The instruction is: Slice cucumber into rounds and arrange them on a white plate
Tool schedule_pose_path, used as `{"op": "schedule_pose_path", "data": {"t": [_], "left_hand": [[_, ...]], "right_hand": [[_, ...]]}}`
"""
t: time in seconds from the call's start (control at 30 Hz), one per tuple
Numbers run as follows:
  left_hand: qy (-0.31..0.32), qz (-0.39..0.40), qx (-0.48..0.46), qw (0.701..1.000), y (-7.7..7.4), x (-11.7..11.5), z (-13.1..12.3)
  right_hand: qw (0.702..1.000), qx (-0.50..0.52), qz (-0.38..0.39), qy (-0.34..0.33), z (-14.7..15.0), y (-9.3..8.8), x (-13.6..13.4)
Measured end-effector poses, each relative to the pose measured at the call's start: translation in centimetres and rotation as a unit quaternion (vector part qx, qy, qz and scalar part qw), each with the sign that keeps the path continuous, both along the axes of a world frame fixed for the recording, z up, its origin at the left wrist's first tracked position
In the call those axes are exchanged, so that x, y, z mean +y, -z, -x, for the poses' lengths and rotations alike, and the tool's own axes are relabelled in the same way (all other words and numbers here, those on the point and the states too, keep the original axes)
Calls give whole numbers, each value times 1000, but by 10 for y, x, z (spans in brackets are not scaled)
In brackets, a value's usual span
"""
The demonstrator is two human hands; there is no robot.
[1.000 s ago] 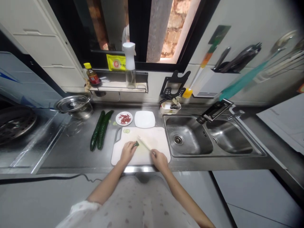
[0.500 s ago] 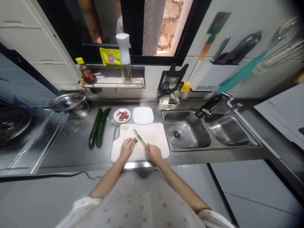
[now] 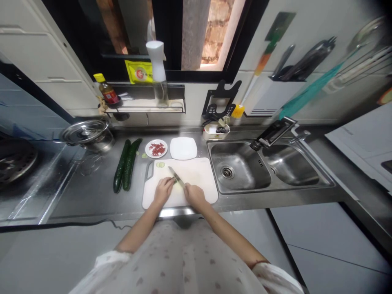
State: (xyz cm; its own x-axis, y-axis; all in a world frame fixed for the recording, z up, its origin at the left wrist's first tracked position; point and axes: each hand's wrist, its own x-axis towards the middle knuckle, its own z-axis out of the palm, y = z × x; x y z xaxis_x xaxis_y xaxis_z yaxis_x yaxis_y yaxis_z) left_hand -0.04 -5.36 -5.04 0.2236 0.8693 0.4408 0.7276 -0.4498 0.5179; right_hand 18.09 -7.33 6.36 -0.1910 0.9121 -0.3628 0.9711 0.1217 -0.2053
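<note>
A knife [image 3: 177, 177] is gripped by its handle in my right hand [image 3: 194, 195], its blade slanting up and left over the white cutting board [image 3: 199, 175]. My left hand [image 3: 164, 190] is closed on a small green piece of cucumber, mostly hidden by the fingers, right beside the blade. A few pale cucumber slices [image 3: 160, 164] lie at the board's upper left corner. Left of the board, two whole cucumbers [image 3: 126, 165] rest side by side on the counter. Behind the board stand a small plate of chopped red pieces [image 3: 157, 149] and a white square plate [image 3: 183, 148].
A double steel sink [image 3: 240, 167] with a black faucet [image 3: 272, 134] is to the right. At the left stands a lidded steel pot [image 3: 88, 134]. A wall shelf [image 3: 143, 107] holds a sauce bottle [image 3: 107, 90] and a spray bottle [image 3: 158, 73].
The knife has shifted left, and its blade now lies against the cucumber piece by my left fingers. My right hand has moved slightly left with it.
</note>
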Motion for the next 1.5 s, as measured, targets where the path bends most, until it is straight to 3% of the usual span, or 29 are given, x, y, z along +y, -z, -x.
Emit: {"op": "schedule_pose_path", "data": {"t": [0.53, 1.3, 1.5], "left_hand": [[-1, -2, -2, 1000, 5, 1, 1], [13, 7, -15, 1000, 2, 1, 1], [8, 11, -23, 1000, 1, 2, 0]], "right_hand": [[1000, -12, 2, -3, 4, -6, -5], [999, 27, -1, -17, 21, 1, 19], [1000, 11, 26, -12, 12, -2, 5]]}}
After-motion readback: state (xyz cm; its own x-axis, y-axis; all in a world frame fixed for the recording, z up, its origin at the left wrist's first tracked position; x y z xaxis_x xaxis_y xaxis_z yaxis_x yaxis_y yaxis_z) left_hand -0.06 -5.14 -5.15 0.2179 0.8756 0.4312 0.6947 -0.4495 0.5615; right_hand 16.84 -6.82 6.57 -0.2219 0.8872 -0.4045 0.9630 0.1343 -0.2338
